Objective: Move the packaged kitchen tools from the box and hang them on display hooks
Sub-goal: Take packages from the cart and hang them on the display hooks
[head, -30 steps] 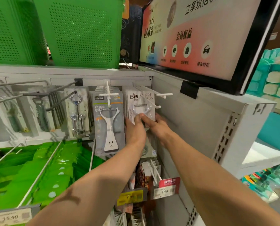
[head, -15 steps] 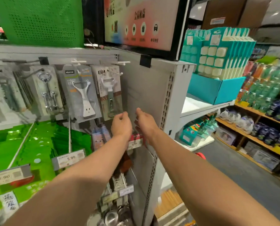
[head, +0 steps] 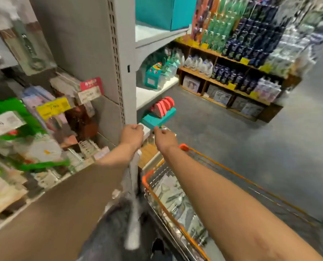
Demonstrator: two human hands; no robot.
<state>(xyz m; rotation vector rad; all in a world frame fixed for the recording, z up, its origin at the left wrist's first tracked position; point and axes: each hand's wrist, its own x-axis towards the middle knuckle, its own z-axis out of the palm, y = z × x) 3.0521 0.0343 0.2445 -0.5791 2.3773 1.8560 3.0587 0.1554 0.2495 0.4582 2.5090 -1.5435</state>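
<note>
Two hands reach forward side by side, just below the middle of the view. The left hand [head: 132, 135] sits at the foot of the grey shelf upright [head: 126, 53], fingers curled in. The right hand [head: 166, 139] is just beside it toward 3 o'clock, thumb and forefinger drawn close. Nothing shows in either, but the blur is too heavy to tell whether they are closed tight or only slack.

One orange wire cart [head: 184, 147] stands at 5 o'clock under the right forearm. Inside it the packaged kitchen tools [head: 168, 193] lie flat in an overlapping heap, too smeared to count. One Y-shaped tool can be made out, its long axis running along the cart from 11 to 5 o'clock.

One hung pack [head: 28, 44] shows at 10 o'clock on the display, tilted, with its long axis from 11 to 5 o'clock and the tool's ringed end lowest.

Three price tags are visible at 9 o'clock: one red-topped [head: 91, 89], one yellow [head: 53, 108], one white [head: 4, 123]. One teal tray [head: 157, 118] of pink pieces stands just above the hands.
</note>
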